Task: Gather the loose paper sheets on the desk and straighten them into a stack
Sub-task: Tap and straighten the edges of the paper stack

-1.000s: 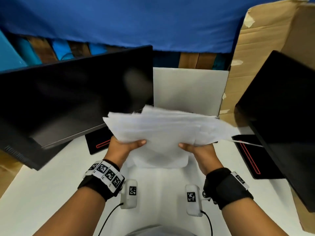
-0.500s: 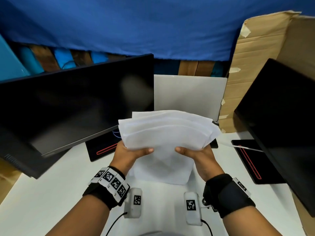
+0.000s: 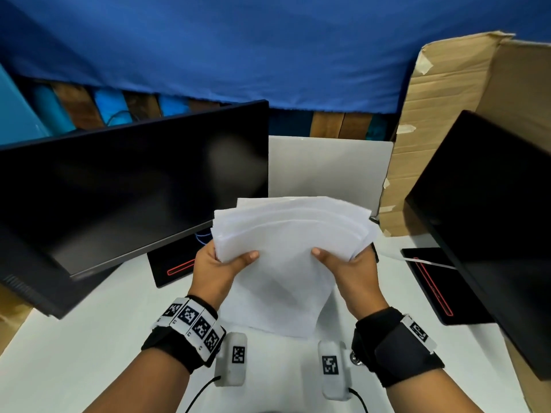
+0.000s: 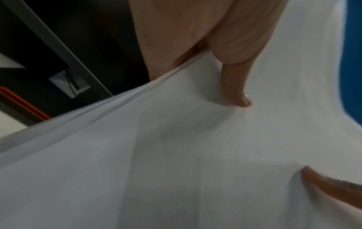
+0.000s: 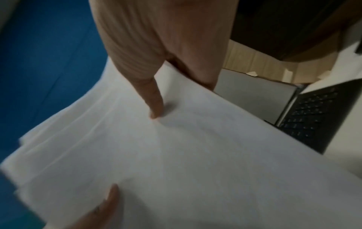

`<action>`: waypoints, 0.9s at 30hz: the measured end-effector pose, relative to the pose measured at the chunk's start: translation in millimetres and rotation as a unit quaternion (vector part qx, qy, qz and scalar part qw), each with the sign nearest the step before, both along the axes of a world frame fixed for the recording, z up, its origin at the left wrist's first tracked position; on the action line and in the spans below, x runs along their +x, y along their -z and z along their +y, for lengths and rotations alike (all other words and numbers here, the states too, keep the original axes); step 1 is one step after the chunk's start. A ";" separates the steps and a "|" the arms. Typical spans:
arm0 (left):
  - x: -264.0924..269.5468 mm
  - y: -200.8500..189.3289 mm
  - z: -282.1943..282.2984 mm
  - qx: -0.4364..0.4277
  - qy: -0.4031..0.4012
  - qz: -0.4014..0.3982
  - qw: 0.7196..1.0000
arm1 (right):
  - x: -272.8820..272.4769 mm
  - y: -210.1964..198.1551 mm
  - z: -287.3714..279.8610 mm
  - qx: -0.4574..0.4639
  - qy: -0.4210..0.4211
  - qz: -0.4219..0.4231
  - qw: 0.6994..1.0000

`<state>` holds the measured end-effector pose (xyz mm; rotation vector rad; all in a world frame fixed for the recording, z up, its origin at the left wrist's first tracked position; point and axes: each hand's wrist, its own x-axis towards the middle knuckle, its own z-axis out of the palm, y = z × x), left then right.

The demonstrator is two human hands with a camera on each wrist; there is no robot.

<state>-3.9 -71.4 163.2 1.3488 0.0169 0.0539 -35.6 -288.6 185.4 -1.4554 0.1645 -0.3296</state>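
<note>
A bundle of white paper sheets stands nearly upright above the white desk, its top edges fanned and uneven. My left hand grips its left side, thumb across the front and fingers behind. My right hand grips the right side the same way. In the left wrist view the thumb presses on the sheets, and the layered edges show. In the right wrist view the sheets are stepped at the left. The bundle's bottom edge is near the desk; contact cannot be told.
A dark monitor stands to the left and another to the right, each on a black base with a red line. An open laptop sits behind the sheets. Cardboard leans at the back right. A blue cloth hangs behind.
The sheets were spread wide and lying flatter a second ago. Both hands have drawn closer together and tipped the bundle upright, and its edges are narrower and more aligned.
</note>
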 end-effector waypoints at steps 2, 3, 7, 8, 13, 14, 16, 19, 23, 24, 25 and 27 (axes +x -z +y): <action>-2.7 1.3 1.2 0.000 0.011 0.006 1.000 | -3.4 -0.5 5.7 -0.031 0.047 -0.034 0.998; -3.7 2.4 2.3 0.000 0.011 0.009 1.000 | -6.1 -2.3 8.6 -0.037 0.062 -0.059 0.996; -5.4 5.9 5.0 -0.003 0.014 0.016 1.000 | -12.6 -11.0 17.7 -0.171 0.092 -0.132 0.972; -6.1 6.8 5.7 -0.004 0.014 0.016 1.000 | -13.7 -11.3 19.9 -0.222 0.096 -0.128 0.962; -9.0 18.7 10.4 0.007 0.008 0.032 0.999 | -15.6 -4.7 26.9 -0.282 0.125 -0.123 0.943; -9.6 20.3 10.0 0.010 0.001 0.033 0.999 | -15.8 -3.5 28.4 -0.286 0.125 -0.129 0.941; -10.2 21.1 8.7 0.006 -0.021 0.027 0.999 | -16.1 -3.2 33.0 -0.311 0.110 -0.135 0.934; -10.0 9.8 5.3 -0.006 -0.037 0.007 0.999 | -18.3 -11.9 40.4 -0.336 0.123 -0.181 0.916; -7.8 -3.7 6.7 -0.007 -0.035 -0.028 0.999 | -21.4 -21.9 44.7 -0.339 0.160 -0.230 0.898; -7.8 -3.3 7.3 -0.002 -0.034 -0.024 0.999 | -19.8 -20.2 43.3 -0.338 0.153 -0.218 0.903; -8.5 -1.5 8.0 0.003 -0.032 -0.014 0.999 | -18.1 -16.7 41.4 -0.338 0.142 -0.199 0.909; -11.2 4.5 8.6 0.006 -0.026 0.010 1.000 | -16.5 -7.9 37.9 -0.337 0.125 -0.165 0.918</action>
